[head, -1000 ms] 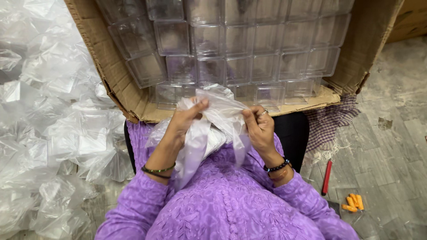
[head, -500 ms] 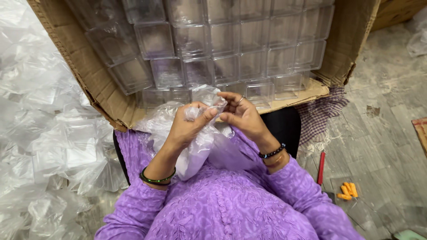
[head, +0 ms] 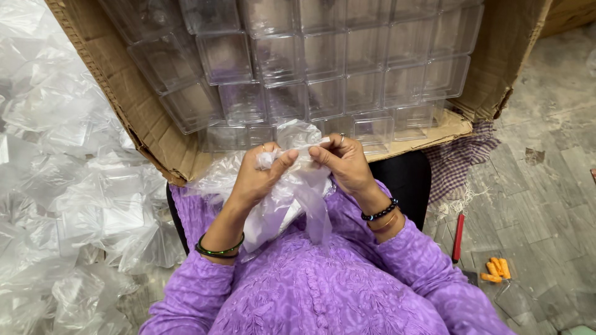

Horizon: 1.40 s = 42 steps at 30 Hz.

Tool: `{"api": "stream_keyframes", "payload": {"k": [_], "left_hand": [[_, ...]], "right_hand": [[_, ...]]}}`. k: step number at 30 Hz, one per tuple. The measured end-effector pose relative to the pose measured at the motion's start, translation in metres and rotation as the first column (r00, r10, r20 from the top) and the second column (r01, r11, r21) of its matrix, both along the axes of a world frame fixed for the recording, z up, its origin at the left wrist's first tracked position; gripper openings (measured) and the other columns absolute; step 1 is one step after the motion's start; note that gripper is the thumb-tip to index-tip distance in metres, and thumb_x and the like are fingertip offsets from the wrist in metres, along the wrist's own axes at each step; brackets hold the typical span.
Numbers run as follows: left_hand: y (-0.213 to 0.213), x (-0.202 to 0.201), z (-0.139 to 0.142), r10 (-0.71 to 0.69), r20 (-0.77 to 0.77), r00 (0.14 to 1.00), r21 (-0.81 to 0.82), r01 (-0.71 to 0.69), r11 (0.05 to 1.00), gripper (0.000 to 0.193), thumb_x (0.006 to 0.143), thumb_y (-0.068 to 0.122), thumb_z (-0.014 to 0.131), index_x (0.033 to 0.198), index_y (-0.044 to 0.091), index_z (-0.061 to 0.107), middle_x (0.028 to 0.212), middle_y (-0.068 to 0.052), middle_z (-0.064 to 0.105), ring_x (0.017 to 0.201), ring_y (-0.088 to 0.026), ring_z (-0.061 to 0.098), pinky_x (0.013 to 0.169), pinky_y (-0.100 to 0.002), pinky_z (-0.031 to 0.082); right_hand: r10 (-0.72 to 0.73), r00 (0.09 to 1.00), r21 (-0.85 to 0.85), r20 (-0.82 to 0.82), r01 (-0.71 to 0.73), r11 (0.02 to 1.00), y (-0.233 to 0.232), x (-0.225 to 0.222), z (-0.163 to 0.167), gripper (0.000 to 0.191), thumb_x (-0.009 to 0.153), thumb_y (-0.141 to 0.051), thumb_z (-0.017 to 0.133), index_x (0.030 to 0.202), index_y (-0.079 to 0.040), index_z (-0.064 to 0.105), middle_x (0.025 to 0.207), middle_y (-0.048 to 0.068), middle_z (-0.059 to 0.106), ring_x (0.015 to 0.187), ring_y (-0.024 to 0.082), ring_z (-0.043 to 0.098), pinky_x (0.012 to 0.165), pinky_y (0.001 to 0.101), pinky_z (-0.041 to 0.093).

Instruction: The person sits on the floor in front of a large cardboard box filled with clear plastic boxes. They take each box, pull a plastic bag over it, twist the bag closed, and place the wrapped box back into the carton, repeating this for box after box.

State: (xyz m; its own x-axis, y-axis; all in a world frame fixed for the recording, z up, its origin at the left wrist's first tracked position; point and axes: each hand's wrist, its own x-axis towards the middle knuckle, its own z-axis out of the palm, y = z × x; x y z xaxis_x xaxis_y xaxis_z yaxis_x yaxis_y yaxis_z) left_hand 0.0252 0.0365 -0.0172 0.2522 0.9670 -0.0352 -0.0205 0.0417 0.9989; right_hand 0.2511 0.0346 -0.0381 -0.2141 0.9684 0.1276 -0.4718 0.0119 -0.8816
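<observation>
Seen from above, a person's left hand (head: 257,177) and right hand (head: 344,162) both pinch the top of a clear plastic bag (head: 292,198) in the lap, its mouth not yet closed, before a cardboard box (head: 133,111) of clear plastic containers (head: 323,68).

Both forearms raised in front of chest, elbows bent, purple sleeves pushed back to mid-forearm. Left hand (head: 259,177) curled, thumb pressed vs. fingers in a pinch. Right hand (head: 343,162) faces it, fingertips pinched too, nearly touching the left. Bangles on both wrists.
</observation>
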Motion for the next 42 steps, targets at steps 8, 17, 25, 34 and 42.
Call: {"api": "stream_keyframes", "payload": {"k": [8,17,25,34,42], "left_hand": [[-0.004,0.017,0.017,0.020,0.362,0.932,-0.018,-0.015,1.000,0.021,0.084,0.013,0.079,0.097,0.013,0.062,0.088,0.002,0.072,0.077,-0.003,0.066,0.068,-0.020,0.054],[-0.013,0.017,-0.001,0.136,0.153,0.979,0.076,-0.148,0.986,0.031,0.096,0.019,0.085,0.086,0.000,0.063,0.074,0.000,0.064,0.071,-0.005,0.055,0.062,-0.021,0.045],[-0.020,0.020,0.003,0.090,0.215,0.972,0.132,-0.120,0.984,0.024,0.094,0.025,0.079,0.102,0.002,0.076,0.087,0.006,0.071,0.078,-0.001,0.060,0.069,-0.019,0.048],[-0.030,0.028,0.006,0.110,0.064,0.992,0.237,-0.123,0.964,0.029,0.102,0.029,0.072,0.088,0.003,0.070,0.073,0.006,0.063,0.065,-0.001,0.052,0.057,-0.020,0.041],[-0.033,0.034,0.007,0.022,0.238,0.971,0.075,-0.040,0.996,0.033,0.102,0.032,0.067,0.084,0.005,0.063,0.074,0.010,0.053,0.067,-0.001,0.044,0.058,-0.022,0.036]], "right_hand": [[-0.113,0.993,-0.090,0.022,0.115,0.989,-0.015,-0.011,0.011,0.011,0.096,0.000,0.074,0.108,0.001,0.074,0.097,0.006,0.072,0.085,0.009,0.065,0.076,0.0224,0.053],[-0.139,0.990,-0.071,-0.032,0.136,0.988,-0.018,-0.006,0.012,0.010,0.094,-0.001,0.077,0.104,0.000,0.073,0.094,0.006,0.074,0.083,0.009,0.066,0.076,0.0234,0.055],[-0.174,0.979,-0.022,0.101,0.178,0.984,-0.027,-0.007,0.017,0.011,0.097,-0.005,0.074,0.107,0.000,0.073,0.094,0.003,0.072,0.082,0.006,0.064,0.074,0.0205,0.052],[-0.176,0.957,0.023,0.229,0.175,0.984,-0.033,-0.006,0.024,0.011,0.102,-0.014,0.069,0.100,-0.004,0.068,0.086,-0.005,0.065,0.076,0.002,0.055,0.068,0.0180,0.046],[-0.137,0.987,0.051,0.081,0.133,0.990,-0.037,-0.011,0.018,0.011,0.105,-0.013,0.069,0.102,-0.002,0.067,0.097,-0.002,0.061,0.084,0.005,0.051,0.077,0.0204,0.043]]}}
